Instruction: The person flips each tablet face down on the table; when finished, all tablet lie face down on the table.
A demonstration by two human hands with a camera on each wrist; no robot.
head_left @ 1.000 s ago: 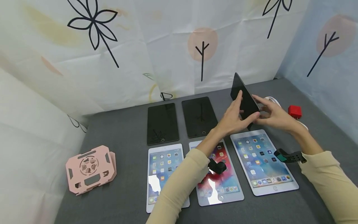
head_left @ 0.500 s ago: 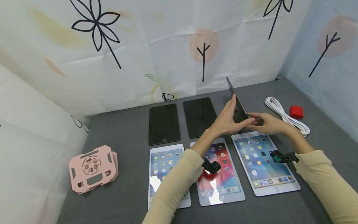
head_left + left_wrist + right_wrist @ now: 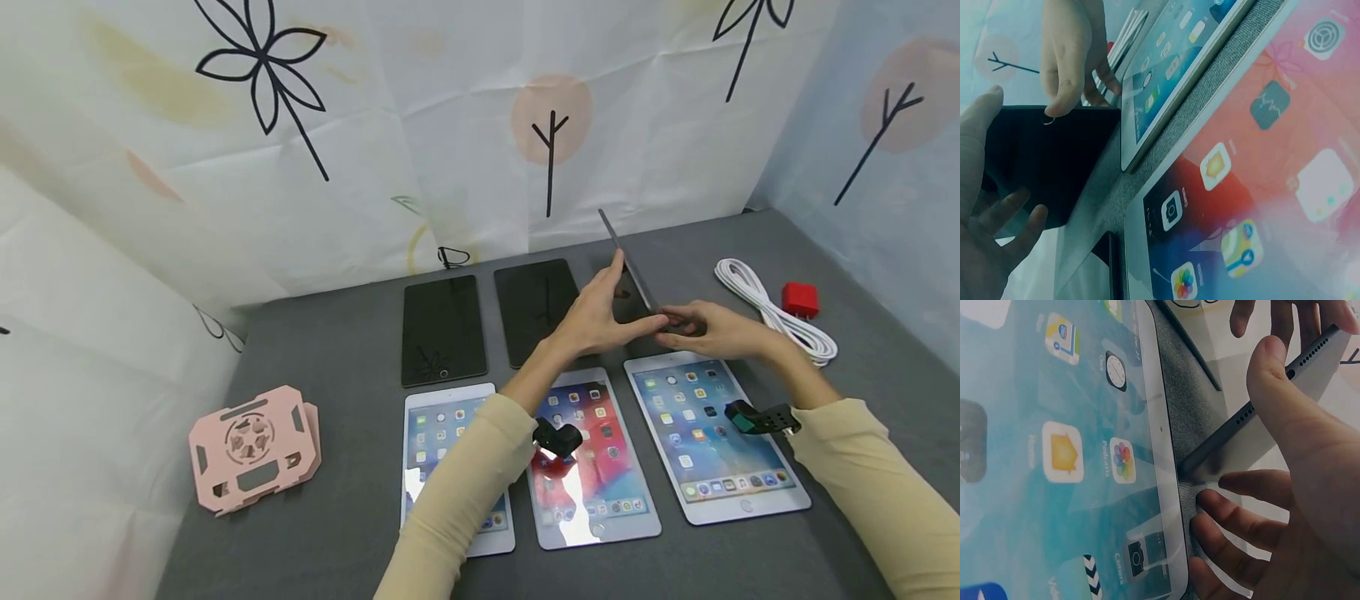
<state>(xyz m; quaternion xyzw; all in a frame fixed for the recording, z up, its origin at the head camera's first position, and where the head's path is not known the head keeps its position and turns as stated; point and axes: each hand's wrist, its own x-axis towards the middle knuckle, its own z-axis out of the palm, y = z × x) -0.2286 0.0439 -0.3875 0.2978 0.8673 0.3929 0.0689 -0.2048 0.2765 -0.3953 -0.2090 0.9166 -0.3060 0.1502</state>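
A dark tablet point(image 3: 633, 271) is held tilted above the table, nearly edge-on in the head view. In the left wrist view its black screen point(image 3: 1054, 156) and home button show. My right hand point(image 3: 716, 327) pinches the bottom edge, thumb on the screen side and fingers behind. On the screen side, my left hand point(image 3: 592, 317) touches the tablet; its spread fingers point(image 3: 1025, 234) lie before the glass and its thumb reaches the bottom edge. The pale back point(image 3: 1325, 369) shows in the right wrist view. Below the hands lies a white tablet point(image 3: 712, 437) with a lit screen.
Two black tablets, one left point(image 3: 444, 331) and one right point(image 3: 536, 300), lie at the back. In front are two more lit white tablets, a middle one point(image 3: 600, 450) and a left one point(image 3: 491, 546). A pink slotted stand point(image 3: 255, 450), a white cable point(image 3: 776, 312) and a red charger point(image 3: 800, 300) flank them.
The held tablet has turned from showing its screen to almost edge-on and shifted left, both hands moving with it. The right hand has come down to the bottom edge, uncovering the white cable.
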